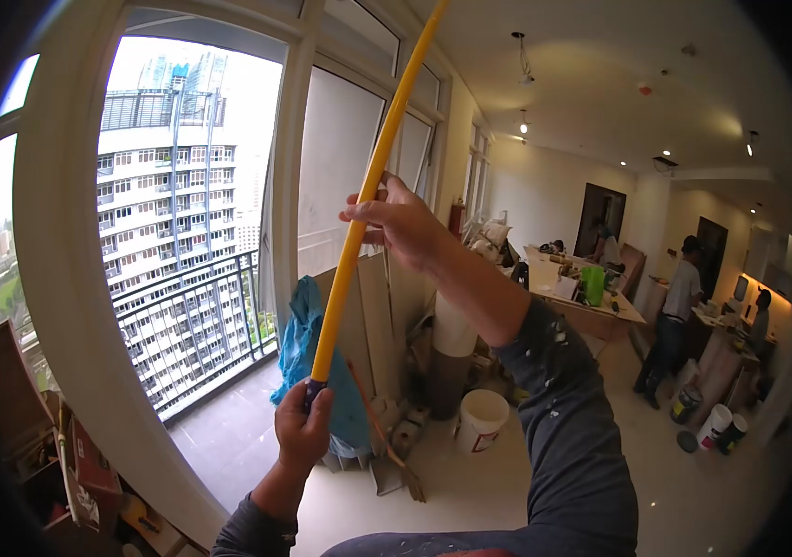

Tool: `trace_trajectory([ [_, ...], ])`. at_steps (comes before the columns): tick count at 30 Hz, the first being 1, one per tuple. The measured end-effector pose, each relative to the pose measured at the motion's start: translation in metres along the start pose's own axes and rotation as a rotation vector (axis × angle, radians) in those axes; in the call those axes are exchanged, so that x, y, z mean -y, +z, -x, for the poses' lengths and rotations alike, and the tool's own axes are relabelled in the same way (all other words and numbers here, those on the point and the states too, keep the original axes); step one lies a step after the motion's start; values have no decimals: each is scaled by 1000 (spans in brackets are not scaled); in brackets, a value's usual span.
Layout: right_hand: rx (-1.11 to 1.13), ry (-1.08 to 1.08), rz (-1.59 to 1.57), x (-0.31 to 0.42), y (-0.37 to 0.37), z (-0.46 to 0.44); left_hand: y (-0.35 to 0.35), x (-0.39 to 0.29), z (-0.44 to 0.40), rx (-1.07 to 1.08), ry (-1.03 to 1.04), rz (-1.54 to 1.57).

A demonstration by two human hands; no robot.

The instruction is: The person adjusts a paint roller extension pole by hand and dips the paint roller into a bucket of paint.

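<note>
A long yellow pole [350, 251] slants up through the middle of the view, and its top runs out of the frame. My left hand [303, 425] is wrapped round its dark lower end. Higher up, my right hand [398, 221] grips the shaft between thumb and fingers, with that arm stretched forward. Pale specks mark the dark right sleeve [558, 371]. Behind the lower part of the pole hangs a crumpled blue plastic sheet [298, 330].
A tall window opening with a railing [187, 339] is on the left. A white bucket [482, 420] and a dustpan [386, 475] stand on the floor ahead. Farther right are a cluttered table [591, 316], a standing person [679, 316] and paint pails [715, 425]. Boards lean behind the sheet.
</note>
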State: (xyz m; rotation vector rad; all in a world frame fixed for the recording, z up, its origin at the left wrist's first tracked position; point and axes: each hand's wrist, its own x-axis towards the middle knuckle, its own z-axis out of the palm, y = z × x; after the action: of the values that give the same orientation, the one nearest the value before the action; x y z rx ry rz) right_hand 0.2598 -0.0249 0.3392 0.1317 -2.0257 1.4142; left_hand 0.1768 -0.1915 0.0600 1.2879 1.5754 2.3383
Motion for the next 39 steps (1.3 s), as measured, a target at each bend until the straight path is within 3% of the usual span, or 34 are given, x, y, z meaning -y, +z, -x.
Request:
trace_trajectory([
  [11,170,-8,49,28,96,64,-78,-22,90,15,-47,247],
  [18,260,-10,142,48,144,96,-119,-40,133,-24,-49,218],
  [23,349,33,40,54,158,111,-147,-50,158,1,-112,177],
  [39,120,28,17,85,108,72,-95,-95,103,88,-60,192],
])
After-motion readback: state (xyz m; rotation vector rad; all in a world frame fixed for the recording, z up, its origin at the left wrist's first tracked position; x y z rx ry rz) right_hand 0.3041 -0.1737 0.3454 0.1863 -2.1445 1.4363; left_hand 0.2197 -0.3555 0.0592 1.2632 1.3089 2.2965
